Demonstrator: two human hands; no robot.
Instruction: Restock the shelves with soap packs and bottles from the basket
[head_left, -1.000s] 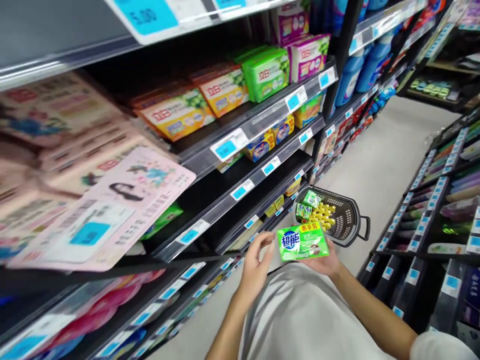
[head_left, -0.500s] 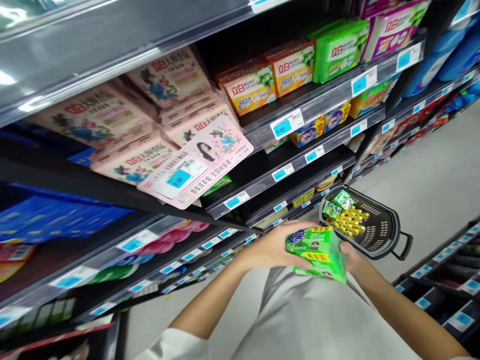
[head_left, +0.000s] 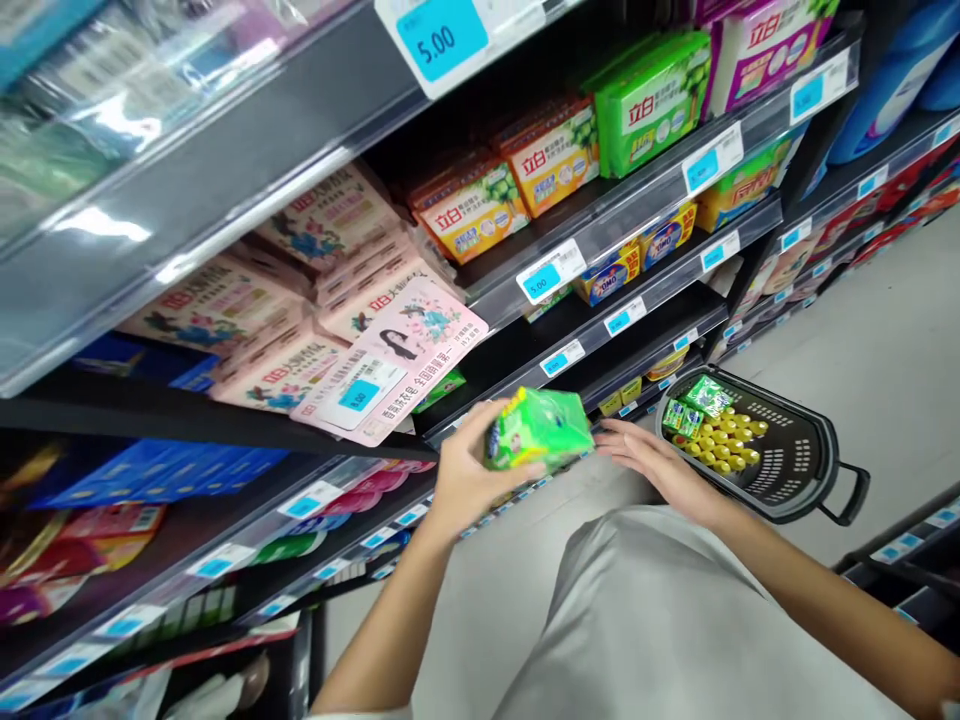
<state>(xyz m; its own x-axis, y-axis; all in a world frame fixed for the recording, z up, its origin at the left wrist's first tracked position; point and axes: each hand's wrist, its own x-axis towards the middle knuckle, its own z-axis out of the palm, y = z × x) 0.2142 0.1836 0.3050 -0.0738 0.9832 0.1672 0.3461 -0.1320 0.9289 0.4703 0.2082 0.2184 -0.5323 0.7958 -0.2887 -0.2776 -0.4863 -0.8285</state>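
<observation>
My left hand (head_left: 480, 460) is closed around a green pack of laundry soap (head_left: 544, 428), its thumb along the lower side and the fingers over the top. The pack is tilted and slightly blurred, held in front of the lower shelves. Just right of the pack, my right hand (head_left: 652, 460) is stretched out with extended fingers, a small gap away from it and holding nothing. Beyond that hand, on the floor, stands a dark shopping basket (head_left: 814, 440) with green packs (head_left: 705, 395) and several yellow-capped items (head_left: 724, 440) inside.
Pink soap boxes (head_left: 330, 220) fill the left shelf, with a pink price card (head_left: 405, 360) jutting out. Orange packs (head_left: 472, 215) and a green pack (head_left: 656, 100) stand further right. Blue bottles (head_left: 892, 75) are at the far right. Another low shelf (head_left: 922, 530) edges the aisle floor (head_left: 892, 330).
The soap pack has moved left and up in my left hand, towards the shelves. My right hand has come off the pack, and its fingers are now extended. The view has shifted slightly.
</observation>
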